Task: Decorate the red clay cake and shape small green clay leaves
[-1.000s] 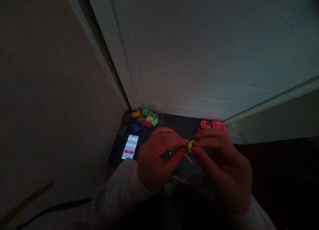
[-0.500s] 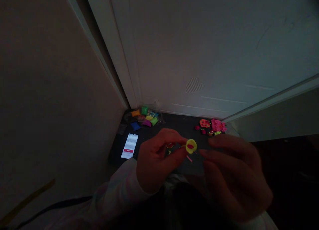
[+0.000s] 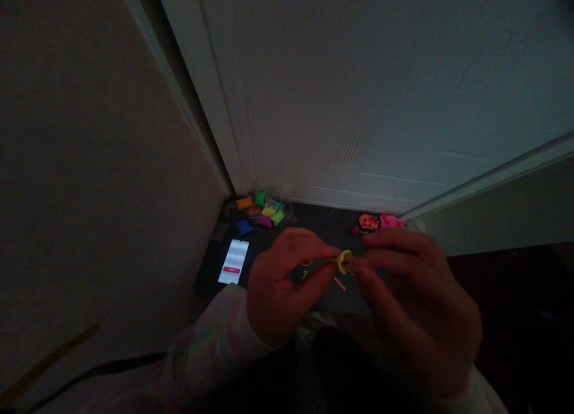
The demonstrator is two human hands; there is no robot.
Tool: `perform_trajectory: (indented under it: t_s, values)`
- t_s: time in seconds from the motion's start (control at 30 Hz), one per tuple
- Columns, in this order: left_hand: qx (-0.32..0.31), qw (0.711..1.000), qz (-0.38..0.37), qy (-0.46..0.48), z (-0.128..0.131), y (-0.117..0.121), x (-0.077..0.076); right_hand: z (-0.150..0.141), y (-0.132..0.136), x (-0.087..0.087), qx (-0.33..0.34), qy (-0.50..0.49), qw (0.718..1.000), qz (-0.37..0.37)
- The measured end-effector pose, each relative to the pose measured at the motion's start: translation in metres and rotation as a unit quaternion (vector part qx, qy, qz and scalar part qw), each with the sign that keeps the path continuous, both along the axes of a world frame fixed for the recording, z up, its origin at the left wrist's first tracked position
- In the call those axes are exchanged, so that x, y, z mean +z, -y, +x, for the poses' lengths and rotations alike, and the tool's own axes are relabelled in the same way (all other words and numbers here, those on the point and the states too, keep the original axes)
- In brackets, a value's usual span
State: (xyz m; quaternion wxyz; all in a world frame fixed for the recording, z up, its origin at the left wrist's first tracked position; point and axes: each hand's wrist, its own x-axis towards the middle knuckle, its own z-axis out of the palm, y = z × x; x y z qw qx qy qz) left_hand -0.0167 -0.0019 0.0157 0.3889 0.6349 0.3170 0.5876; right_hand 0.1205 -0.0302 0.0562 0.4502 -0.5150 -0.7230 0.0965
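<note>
My left hand is closed, its thumb and forefinger pinching a small yellow flower that looks like modelling clay. The flower is cup-shaped with a red middle, turned towards the right. From the other side, my right hand has its thumb and forefinger pressed together at the flower's open edge. Below the hands on the dark surface lie a thin pink strip and a tiny yellow piece. A yellow-edged item behind my left fingers is mostly hidden.
Several coloured packets lie at the back left of the dark table. A lit phone rests left of my hands. Pink and orange flower shapes sit at the back right. A pale wall rises behind.
My right hand has moved left, and its fingertips now meet the yellow flower. The flower has turned from facing me to facing right. My left hand keeps its pinch.
</note>
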Motion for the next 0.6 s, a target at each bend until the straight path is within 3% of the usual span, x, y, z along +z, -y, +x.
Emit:
perform_trajectory:
  t_s: [0.1, 0.33, 0.6]
  values:
    - [0.000, 1.000, -0.003, -0.005, -0.0001, 0.0006, -0.0010, 0.0002, 0.0015, -0.0031, -0.006, -0.036, 0.999, -0.016]
    - [0.004, 1.000, 0.021, -0.010, -0.0005, -0.0010, 0.0002, 0.0004, -0.0008, -0.0019, -0.009, 0.011, 1.000, 0.008]
    - [0.024, 0.999, 0.017, -0.018, 0.0003, -0.0004, -0.0002, -0.0020, -0.0006, -0.0046, -0.014, -0.032, 0.999, -0.006]
